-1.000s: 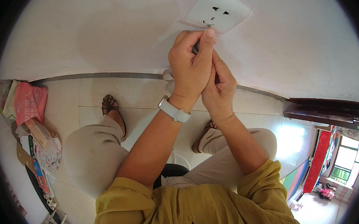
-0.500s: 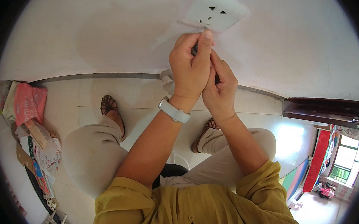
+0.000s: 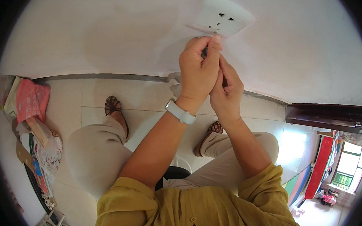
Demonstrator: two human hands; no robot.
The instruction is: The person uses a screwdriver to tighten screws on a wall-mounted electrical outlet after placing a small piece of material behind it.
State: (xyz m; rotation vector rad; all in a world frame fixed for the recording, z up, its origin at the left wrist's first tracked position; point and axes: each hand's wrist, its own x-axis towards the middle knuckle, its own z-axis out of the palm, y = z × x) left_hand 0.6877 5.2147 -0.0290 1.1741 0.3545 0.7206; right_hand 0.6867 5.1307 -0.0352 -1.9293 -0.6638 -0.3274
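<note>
A white wall socket plate (image 3: 234, 27) with dark slots is at the top, right of centre. My left hand (image 3: 199, 69), with a pale-banded watch at the wrist, is closed around a dark grey tool (image 3: 204, 52), mostly hidden by the fingers. Thumb and fingertips pinch together right at the plate's lower edge, where a small metal bit (image 3: 215, 32) shows. Just below, my right hand (image 3: 229, 90) is closed too, its fingers pressed against the left hand's heel. A dark piece shows inside its curl, seemingly the same tool's lower end, but most of it is hidden.
Behind my hands, a greyish cloth-like bundle (image 3: 174, 84) lies at the wall's foot. Bags, a red one (image 3: 32, 98) among them, and boxes line the left side. At right is a dark wooden furniture piece (image 3: 326, 115). My knees are spread on either side.
The view has shifted slightly, so socket and hands appear a little lower and farther right. Both hands keep nearly the same grip at the plate's lower edge.
</note>
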